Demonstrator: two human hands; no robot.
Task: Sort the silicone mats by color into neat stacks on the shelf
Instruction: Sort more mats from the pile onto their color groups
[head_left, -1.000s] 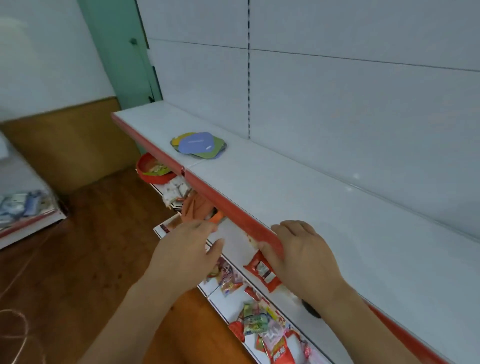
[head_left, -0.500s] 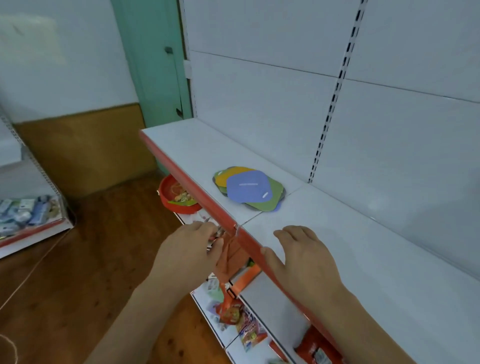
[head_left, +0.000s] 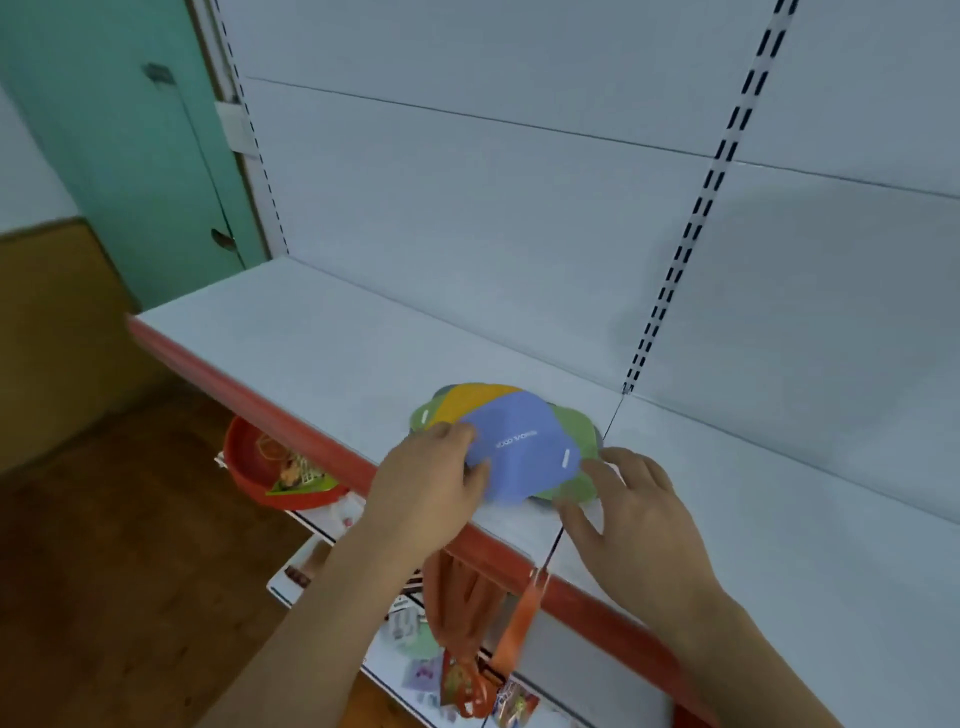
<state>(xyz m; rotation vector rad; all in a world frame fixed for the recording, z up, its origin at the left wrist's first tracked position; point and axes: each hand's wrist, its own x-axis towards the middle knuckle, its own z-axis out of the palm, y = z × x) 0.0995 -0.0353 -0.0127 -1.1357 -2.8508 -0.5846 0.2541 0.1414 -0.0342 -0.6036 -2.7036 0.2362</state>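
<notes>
Silicone mats: blue mat (head_left: 522, 449) with white lettering, orange mat (head_left: 467, 401), green mat (head_left: 574, 431); white shelf (head_left: 322, 338), red edge strip (head_left: 291, 421).

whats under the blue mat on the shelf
Under the blue mat an orange mat and green mats fan out on the shelf. How many lie beneath is hidden.

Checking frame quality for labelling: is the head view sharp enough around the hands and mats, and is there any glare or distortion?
Head view: motion blur softens the left hand and the shelf's red edge; the blue mat stays readable by colour, its print smeared. Lighting is flat and dim, without glare. Wide-angle bending curves the slotted upright.
</notes>
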